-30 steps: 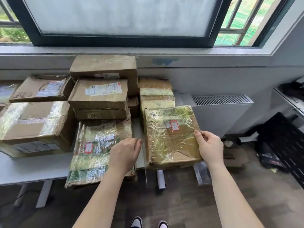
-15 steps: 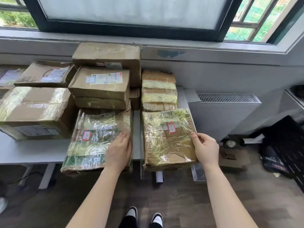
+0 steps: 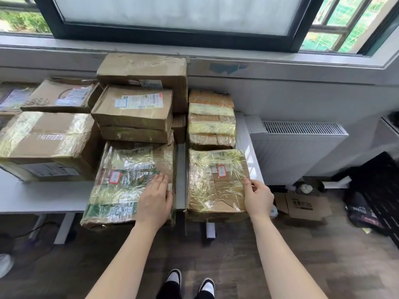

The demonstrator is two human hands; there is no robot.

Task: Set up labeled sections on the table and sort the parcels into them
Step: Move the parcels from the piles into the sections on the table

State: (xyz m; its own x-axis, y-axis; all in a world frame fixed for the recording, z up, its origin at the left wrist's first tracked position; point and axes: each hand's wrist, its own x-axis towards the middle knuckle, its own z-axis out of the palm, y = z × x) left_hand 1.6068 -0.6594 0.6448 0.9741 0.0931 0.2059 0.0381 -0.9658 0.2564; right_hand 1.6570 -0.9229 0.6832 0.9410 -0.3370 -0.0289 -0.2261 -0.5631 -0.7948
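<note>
Flat film-wrapped parcel (image 3: pixel 217 184), front right of table (image 3: pixel 43 197), overhanging its edge: likely stiff, fairly light, slick under wrap; best gripped at opposite side edges; right edge pinched in curled right hand (image 3: pixel 258 196), left hand (image 3: pixel 154 201) flat, fingers straight, on neighbouring wrapped parcel (image 3: pixel 125 182).

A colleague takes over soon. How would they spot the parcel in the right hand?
Find the white radiator under the window; the table ends beside it. At that end, nearest the front edge, lies the flat parcel, gripped by the right hand. Unlike its neighbouring parcel, its taped cardboard is plain brown, without green print.
</note>
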